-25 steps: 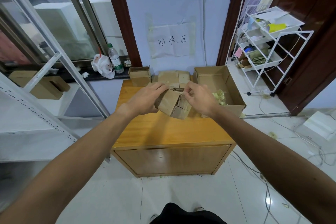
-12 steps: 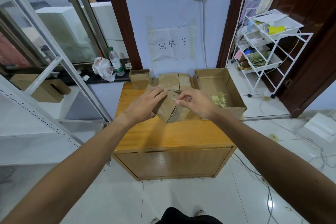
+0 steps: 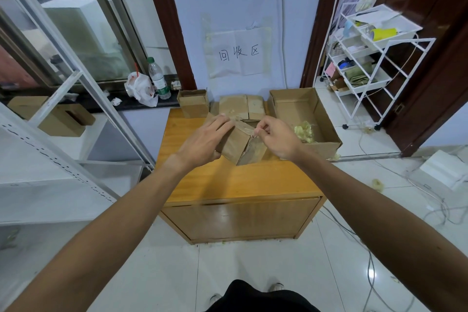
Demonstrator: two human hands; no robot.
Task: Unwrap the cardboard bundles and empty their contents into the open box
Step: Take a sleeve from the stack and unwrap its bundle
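Cabinet top (image 3: pixel 235 180): left hand (image 3: pixel 202 142) hides bundle (image 3: pixel 238 147) side; right hand (image 3: pixel 276 139) seemingly pinches corner.

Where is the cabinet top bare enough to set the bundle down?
Bare: the front strip of the light wooden cabinet top, between the left hand, the right hand and the front edge, plus its left side. Crowded: the back edge, lined with brown cardboard bundles; the open cardboard box fills the right.

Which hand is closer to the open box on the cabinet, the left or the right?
The right hand. It pinches at the top of the cardboard bundle, close beside the open box; the left hand grips the bundle's other side, farther from the box.
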